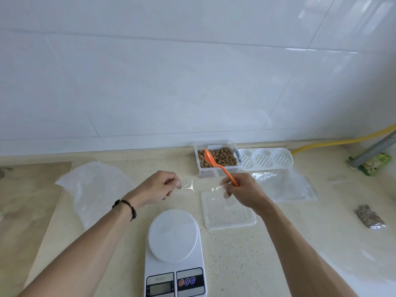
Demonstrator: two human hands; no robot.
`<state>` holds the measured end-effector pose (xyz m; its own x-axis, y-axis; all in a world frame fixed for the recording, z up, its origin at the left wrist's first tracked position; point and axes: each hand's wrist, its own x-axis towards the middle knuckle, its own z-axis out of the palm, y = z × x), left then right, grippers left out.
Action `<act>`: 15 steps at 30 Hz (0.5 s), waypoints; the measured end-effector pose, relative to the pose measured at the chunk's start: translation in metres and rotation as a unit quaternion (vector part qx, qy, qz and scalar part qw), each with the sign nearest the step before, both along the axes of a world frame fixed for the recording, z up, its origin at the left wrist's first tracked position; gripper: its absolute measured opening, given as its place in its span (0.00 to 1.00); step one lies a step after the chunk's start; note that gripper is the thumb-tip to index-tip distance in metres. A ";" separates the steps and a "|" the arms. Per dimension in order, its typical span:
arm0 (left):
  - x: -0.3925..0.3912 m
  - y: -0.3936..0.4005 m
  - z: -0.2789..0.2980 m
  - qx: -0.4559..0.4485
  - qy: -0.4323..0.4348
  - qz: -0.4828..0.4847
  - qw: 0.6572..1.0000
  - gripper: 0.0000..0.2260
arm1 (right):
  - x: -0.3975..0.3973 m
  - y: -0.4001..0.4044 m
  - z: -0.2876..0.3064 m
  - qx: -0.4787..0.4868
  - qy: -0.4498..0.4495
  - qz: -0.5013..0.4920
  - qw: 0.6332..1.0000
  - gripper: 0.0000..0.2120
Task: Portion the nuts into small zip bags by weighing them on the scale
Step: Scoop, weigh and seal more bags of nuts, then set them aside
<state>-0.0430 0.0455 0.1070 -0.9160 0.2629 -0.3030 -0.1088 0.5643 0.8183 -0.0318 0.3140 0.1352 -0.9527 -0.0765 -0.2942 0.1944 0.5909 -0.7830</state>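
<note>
While both hands pinch the small zip bag [200, 187] between them, it hangs stretched above the counter [246, 254], just beyond the scale's far edge. The left hand [159, 186] nips one end of the film with thumb and fingertips closed on it. The right hand [242, 190] pinches the other end and, in the same curled fingers, holds the handle of the orange spoon [218, 165], whose bowl points back over the nuts.

As a judgement, the bag is nearly weightless, limp and slick, so it will fold or cling rather than stand. The sensible hold is at the mouth, one lip per hand, to pull it open. With the spoon sharing the right hand's grip, that pinch looks crowded and the film could slip.

Directly below the hands, the scale [174, 254] sits at the near edge with its round white platter bare; its display is too small to read. Just right of it lies a clear lid [229, 213], partly under the right hand. Against the back edge stands the clear box of nuts [222, 158], with a white perforated tray [264, 159] touching its right side. Other clear plastic bags [282, 187] lie flat right of the hands, and a larger crumpled one [94, 185] lies left. A filled small bag [369, 216] rests toward the right edge.

Nothing blocks the platter; the lid and loose bags crowd the reach to the nuts.
</note>
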 end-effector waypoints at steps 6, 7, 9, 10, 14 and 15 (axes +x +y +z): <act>-0.004 -0.011 -0.009 -0.096 0.068 0.015 0.993 0.12 | -0.004 -0.015 0.002 -0.008 -0.002 -0.038 0.999 0.06; -0.004 -0.012 -0.008 -0.162 0.094 -0.001 0.982 0.10 | -0.004 -0.018 0.003 -0.022 -0.008 -0.044 0.999 0.05; -0.002 -0.005 -0.003 -0.220 0.130 -0.031 0.966 0.12 | -0.004 -0.026 0.005 -0.039 -0.013 -0.052 0.998 0.05; 0.000 0.002 0.000 -0.219 0.132 -0.048 0.966 0.21 | -0.005 -0.031 0.006 -0.044 -0.012 -0.057 0.997 0.05; 0.006 0.039 0.002 -0.227 0.188 -0.120 0.948 0.56 | -0.006 -0.052 0.005 -0.059 -0.019 -0.065 0.996 0.04; 0.004 0.044 -0.002 -0.230 0.213 -0.116 0.943 0.56 | -0.007 -0.055 0.004 -0.066 -0.024 -0.064 0.995 0.04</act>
